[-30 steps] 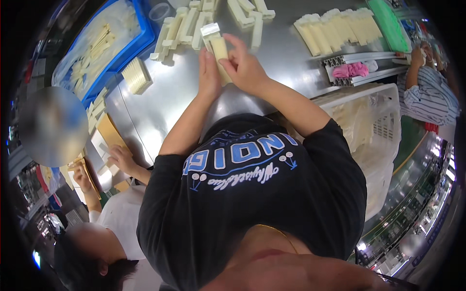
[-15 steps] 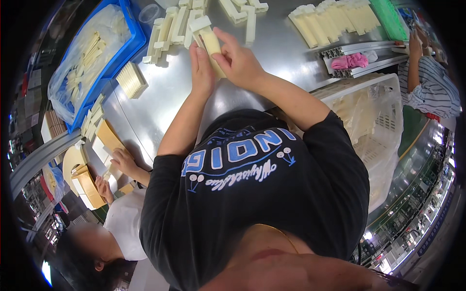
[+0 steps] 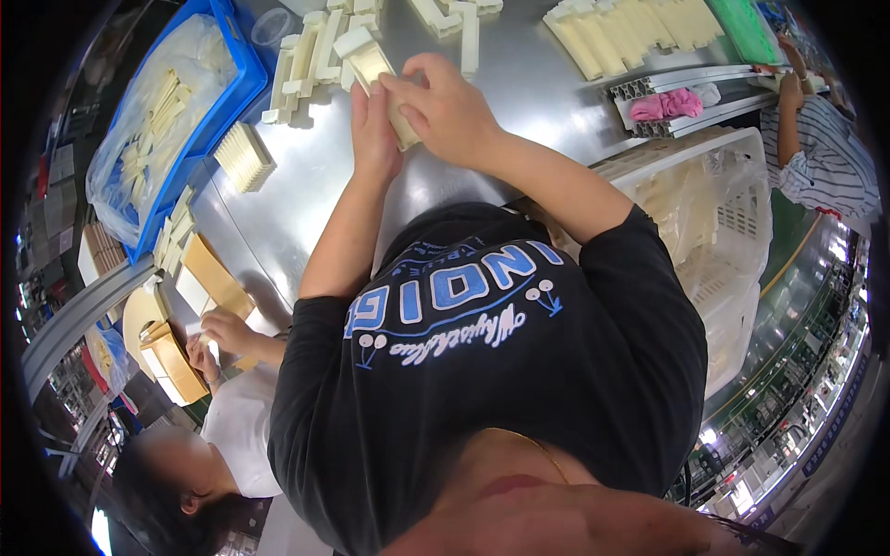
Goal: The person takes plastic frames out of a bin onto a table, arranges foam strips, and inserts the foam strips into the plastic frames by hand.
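Observation:
A long cream plastic part (image 3: 369, 65) with a blocky white end is held tilted above the metal table. My left hand (image 3: 375, 139) grips it along its left side, the fingers pointing up and partly behind it. My right hand (image 3: 451, 113) is closed at its middle, with fingertips pressed on the part and the thumb lower down near its right edge. The fingers hide some of the part's middle. Just beyond it, several similar cream parts (image 3: 306, 57) lie in a group on the table.
A blue bin (image 3: 243, 57) lined with clear plastic stands left, beside a stack of ribbed cream pieces (image 3: 246, 157). Flat cream pieces (image 3: 630, 37) lie far right, near a pink cloth (image 3: 666, 105). A white crate (image 3: 742, 232) stands right. Co-workers sit at both sides.
The cream part and both hands have shifted slightly left. My right fingers have moved from the part's upper right side in onto its middle.

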The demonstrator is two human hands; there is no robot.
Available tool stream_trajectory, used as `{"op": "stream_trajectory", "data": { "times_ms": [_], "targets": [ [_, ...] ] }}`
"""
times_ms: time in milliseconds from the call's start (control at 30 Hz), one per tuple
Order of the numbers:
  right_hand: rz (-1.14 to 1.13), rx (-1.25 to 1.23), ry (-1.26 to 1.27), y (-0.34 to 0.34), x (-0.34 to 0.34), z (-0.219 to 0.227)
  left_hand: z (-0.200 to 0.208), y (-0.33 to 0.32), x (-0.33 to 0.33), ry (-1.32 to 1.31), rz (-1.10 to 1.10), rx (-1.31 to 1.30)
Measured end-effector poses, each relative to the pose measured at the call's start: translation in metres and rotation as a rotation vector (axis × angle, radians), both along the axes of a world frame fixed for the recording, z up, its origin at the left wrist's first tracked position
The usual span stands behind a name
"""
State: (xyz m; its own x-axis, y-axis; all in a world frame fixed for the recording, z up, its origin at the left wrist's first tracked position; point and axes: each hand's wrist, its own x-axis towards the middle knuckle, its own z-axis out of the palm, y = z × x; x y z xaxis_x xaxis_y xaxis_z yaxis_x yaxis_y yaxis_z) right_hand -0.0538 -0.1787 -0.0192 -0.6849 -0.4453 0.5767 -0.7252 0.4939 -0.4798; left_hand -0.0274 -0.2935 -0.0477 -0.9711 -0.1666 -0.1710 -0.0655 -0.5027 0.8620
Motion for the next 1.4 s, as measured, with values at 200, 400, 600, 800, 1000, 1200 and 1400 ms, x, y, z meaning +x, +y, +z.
{"op": "stream_trajectory", "data": {
  "times_ms": [200,400,600,800,1000,1200,1400],
  "targets": [
    [0.230,-0.157,-0.812,0.016,-0.017,0.013,0.014,0.002,0.001,-0.009,-0.102,0.113],
    [0.007,0.003,-0.493,0.011,-0.012,0.006,-0.010,0.020,-0.006,0.043,-0.057,-0.206],
    [-0.195,0.017,-0.627,0.054,-0.066,-0.004,-0.001,0.035,-0.005,0.123,-0.436,-0.545],
    [-0.766,0.407,-0.367,0.221,-0.178,-0.035,-0.020,0.006,-0.003,0.062,-0.497,-0.523],
    [-0.711,0.769,-0.513,0.263,-0.208,-0.077,-0.034,-0.022,0.001,-0.105,-0.376,-0.495],
    [-0.644,0.762,-0.539,0.251,-0.200,-0.085,-0.047,-0.055,-0.020,-0.104,-0.237,-0.608],
    [-0.314,0.488,-0.294,0.122,-0.122,-0.046,-0.053,-0.094,-0.061,0.079,-0.007,-1.329]
  ]
}}
